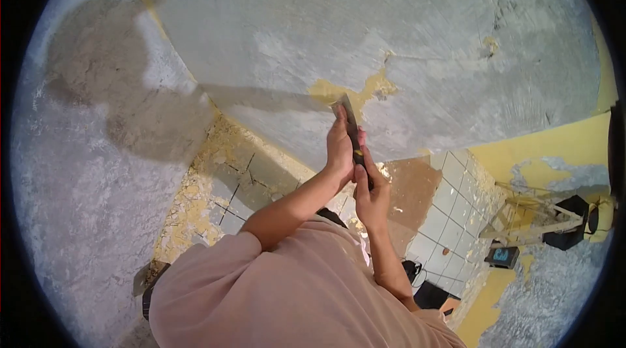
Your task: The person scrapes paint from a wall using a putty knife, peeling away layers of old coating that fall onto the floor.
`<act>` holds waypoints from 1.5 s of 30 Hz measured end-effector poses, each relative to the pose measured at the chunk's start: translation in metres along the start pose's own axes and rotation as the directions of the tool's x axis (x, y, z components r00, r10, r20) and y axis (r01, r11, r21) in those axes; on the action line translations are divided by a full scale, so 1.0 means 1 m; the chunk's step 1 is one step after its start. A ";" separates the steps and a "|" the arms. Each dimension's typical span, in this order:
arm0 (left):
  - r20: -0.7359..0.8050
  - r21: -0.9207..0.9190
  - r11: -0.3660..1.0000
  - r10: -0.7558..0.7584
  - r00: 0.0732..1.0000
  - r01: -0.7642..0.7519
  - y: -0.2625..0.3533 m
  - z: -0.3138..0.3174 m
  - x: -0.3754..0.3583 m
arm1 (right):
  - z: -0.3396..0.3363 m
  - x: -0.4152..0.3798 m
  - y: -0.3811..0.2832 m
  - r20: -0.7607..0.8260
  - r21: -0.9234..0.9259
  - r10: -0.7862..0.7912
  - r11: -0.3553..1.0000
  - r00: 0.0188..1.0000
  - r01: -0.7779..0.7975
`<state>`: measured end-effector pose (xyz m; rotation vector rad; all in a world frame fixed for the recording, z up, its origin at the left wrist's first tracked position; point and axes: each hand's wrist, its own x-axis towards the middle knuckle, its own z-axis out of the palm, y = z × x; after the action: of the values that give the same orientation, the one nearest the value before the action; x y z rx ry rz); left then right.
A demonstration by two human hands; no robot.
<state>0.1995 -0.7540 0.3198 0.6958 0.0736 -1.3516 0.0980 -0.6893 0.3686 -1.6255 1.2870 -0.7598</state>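
Observation:
A scraper [351, 125] with a flat dark blade and a dark handle with a yellow mark is held against the grey wall [443, 15]. Its tip touches the lower edge of a yellow paint patch [324, 89]. My left hand [338, 147] grips it from the left, near the blade, with the thumb side along the metal. Lower down, my right hand [372, 193] is closed around the handle. Some fingers of both hands are hidden behind the tool and palms.
Yellow paint flakes [189, 211] lie along the wall's foot and over the tiled floor [450, 201]. A brown board [412, 195] lies on the tiles. To the right stand a wooden stool-like frame [531, 221] and a dark box [501, 257]. Another grey wall [72, 217] rises at left.

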 end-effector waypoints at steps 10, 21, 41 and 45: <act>0.088 -0.042 0.995 -0.085 0.992 0.089 0.008 0.007 -0.021 | -0.001 -0.008 -0.007 -0.032 0.047 -0.004 0.999 0.999 0.006; 0.024 -0.041 0.988 -0.148 0.989 0.149 0.002 0.014 -0.037 | -0.018 -0.018 -0.013 0.030 0.106 0.075 0.991 0.997 -0.078; -0.001 0.058 0.998 -0.033 0.999 0.033 0.008 0.008 -0.014 | -0.006 0.005 -0.003 0.044 0.198 0.023 0.980 0.999 -0.032; -0.068 -0.041 0.992 -0.121 0.990 0.118 -0.026 0.002 -0.051 | -0.030 -0.038 0.018 0.087 0.241 0.157 0.955 0.984 -0.173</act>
<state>0.1625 -0.7126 0.3327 0.7171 0.1985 -1.4371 0.0541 -0.6619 0.3668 -1.3150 1.2108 -0.7257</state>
